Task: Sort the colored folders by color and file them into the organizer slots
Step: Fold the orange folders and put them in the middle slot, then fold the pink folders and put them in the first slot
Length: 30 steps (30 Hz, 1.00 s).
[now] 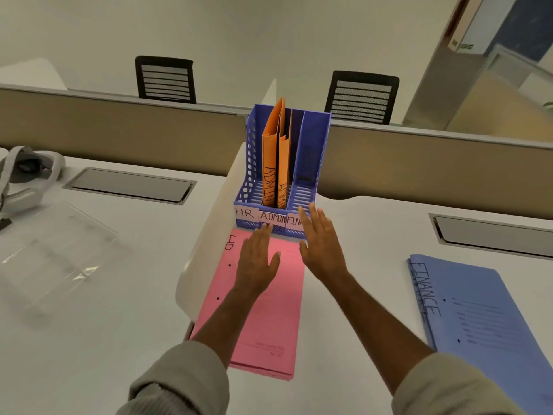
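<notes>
Organizer [253,163] labels read HR, ADMIN, FINA; orange folders [273,163] said ADMIN. Left hand [257,259] and right hand [321,250] hovered flat, fingers straight, holding nothing.

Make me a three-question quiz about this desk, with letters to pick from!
1. Where do the orange folders stand?
A. HR slot
B. ADMIN slot
C. FINANCE slot

2. What colour is the folder stack under the hands?
A. pink
B. green
C. yellow

3. How is the right hand?
A. gripping a folder
B. making a fist
C. open, fingers straight

Answers:
1. B, they stand behind the ADMIN label in the organizer.
2. A, the stack is pink.
3. C, its fingers are straight, holding nothing.
</notes>
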Each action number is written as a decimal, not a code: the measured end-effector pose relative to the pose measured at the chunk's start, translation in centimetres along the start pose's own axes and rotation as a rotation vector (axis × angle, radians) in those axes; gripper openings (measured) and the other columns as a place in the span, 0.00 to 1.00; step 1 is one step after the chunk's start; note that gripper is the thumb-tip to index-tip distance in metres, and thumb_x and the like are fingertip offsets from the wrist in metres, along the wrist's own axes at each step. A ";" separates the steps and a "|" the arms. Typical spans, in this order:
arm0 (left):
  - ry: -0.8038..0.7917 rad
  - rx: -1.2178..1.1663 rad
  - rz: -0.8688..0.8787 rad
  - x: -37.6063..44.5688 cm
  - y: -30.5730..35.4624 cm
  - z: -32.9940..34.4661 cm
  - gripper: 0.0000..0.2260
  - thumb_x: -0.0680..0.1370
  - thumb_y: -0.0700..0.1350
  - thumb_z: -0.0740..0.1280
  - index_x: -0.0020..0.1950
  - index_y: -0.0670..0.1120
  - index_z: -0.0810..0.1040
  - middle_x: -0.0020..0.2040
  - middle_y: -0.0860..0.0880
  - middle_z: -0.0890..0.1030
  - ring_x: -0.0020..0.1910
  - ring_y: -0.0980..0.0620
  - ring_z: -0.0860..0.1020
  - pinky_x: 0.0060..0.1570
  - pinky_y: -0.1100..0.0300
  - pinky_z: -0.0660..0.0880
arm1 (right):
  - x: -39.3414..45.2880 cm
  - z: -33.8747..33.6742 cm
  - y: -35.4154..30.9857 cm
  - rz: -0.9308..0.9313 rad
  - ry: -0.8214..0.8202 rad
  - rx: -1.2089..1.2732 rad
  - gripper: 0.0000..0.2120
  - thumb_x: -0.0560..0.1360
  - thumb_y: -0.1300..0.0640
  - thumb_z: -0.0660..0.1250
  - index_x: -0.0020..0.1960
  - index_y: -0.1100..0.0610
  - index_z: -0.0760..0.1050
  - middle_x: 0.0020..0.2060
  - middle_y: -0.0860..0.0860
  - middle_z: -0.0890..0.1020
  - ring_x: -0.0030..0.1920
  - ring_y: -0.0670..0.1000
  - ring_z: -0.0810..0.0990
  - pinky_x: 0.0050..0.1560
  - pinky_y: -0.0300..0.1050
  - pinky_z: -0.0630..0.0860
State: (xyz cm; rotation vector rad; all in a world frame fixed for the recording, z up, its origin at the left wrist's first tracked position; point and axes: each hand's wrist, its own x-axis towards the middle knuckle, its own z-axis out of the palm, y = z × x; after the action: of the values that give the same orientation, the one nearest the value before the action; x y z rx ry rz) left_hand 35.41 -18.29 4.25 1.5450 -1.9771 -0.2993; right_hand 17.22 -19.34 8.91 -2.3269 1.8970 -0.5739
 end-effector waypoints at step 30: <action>-0.375 0.406 -0.190 -15.1 -4.2 -1.6 0.32 0.84 0.58 0.53 0.81 0.45 0.43 0.81 0.41 0.44 0.80 0.41 0.43 0.78 0.44 0.37 | -17.9 10.3 -0.8 0.139 -0.337 -0.046 0.32 0.83 0.39 0.47 0.82 0.49 0.41 0.81 0.55 0.47 0.81 0.56 0.45 0.80 0.56 0.40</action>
State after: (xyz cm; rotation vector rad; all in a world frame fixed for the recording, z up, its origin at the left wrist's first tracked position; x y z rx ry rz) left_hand 41.75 -5.09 -1.48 2.0650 -2.2834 -0.2933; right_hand 18.61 -3.73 -4.54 -2.1289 1.9036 -0.1143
